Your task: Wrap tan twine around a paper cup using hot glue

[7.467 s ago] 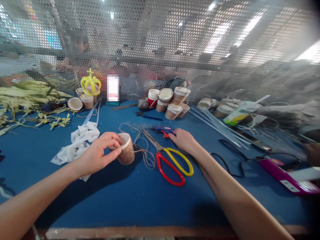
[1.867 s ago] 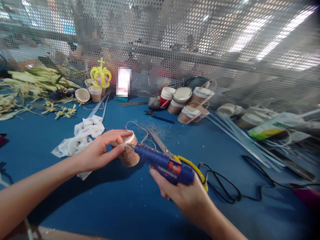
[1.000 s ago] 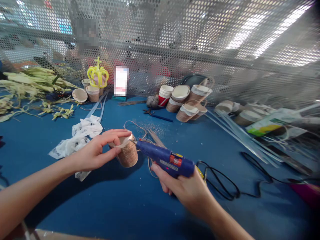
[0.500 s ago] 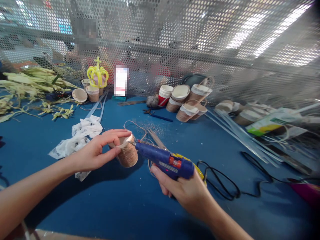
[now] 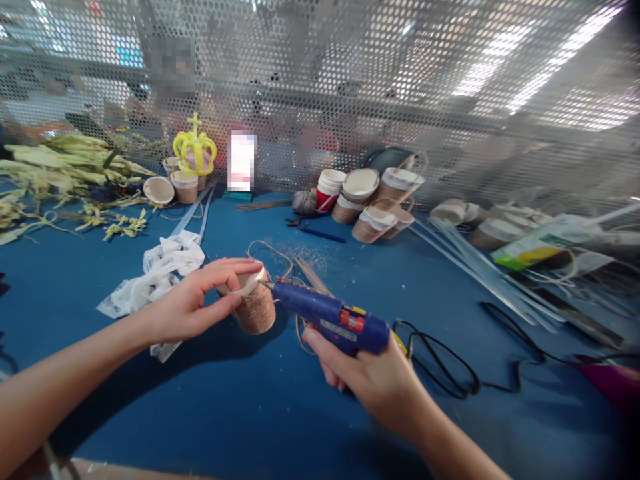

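My left hand (image 5: 200,300) grips a twine-wrapped cup (image 5: 256,312) by its pale rim, fingers over the mouth and thumb on the near side. The cup is tilted, its opening partly hidden by my fingers. In my right hand (image 5: 365,373) is a blue hot glue gun (image 5: 327,313), its metal nozzle at the cup's rim on the right side. Whether the nozzle touches the rim I cannot tell. A loose strand of twine (image 5: 273,248) curls behind the cup. White lace ribbon (image 5: 173,257) lies crumpled behind my left wrist.
Behind the glue gun lie flat sticks (image 5: 313,275). A blue-handled tool (image 5: 320,233), a ball of grey yarn (image 5: 304,201) and several wrapped cups (image 5: 375,223) stand further back. Clear glue sticks (image 5: 480,267) and a black cord (image 5: 440,367) lie right. Dried husks (image 5: 65,163) fill the far left.
Almost nothing differs. The glue gun's nozzle has shifted very slightly at the cup's rim, and the gun's body has tipped a little. My left hand keeps the same hold.
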A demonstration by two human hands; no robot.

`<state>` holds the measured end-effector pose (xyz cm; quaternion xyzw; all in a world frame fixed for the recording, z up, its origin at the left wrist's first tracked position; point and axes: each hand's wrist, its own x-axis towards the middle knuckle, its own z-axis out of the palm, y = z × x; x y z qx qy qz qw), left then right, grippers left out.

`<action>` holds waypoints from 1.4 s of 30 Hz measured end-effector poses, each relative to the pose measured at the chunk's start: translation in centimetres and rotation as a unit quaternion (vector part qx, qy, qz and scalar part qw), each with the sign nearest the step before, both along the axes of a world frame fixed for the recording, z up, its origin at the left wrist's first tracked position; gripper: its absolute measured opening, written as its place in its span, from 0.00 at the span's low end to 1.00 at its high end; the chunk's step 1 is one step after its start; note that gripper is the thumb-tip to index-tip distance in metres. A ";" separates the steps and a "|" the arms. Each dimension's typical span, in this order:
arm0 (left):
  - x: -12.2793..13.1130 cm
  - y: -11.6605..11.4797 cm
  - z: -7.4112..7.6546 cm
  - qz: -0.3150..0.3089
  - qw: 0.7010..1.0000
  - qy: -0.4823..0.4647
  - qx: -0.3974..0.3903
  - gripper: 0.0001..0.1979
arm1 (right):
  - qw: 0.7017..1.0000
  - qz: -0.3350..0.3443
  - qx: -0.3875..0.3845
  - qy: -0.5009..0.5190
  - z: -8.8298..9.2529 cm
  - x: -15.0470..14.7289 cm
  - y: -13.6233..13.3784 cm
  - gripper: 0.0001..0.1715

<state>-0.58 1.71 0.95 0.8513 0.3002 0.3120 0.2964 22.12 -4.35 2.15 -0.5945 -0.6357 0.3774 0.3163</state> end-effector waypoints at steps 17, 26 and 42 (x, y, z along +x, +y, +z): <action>0.0 0.0 0.2 0.004 1.000 0.009 0.001 0.07 | 0.999 -0.038 -0.030 0.013 0.6 -1.1 -1.2 0.08; 0.1 0.0 0.0 0.002 1.000 -0.005 -0.004 0.08 | 1.000 0.007 0.008 -0.003 -0.3 0.2 0.2 0.16; 0.2 -0.1 0.2 0.005 1.000 -0.008 -0.010 0.08 | 1.000 -0.019 -0.007 0.011 0.6 -0.1 0.1 0.14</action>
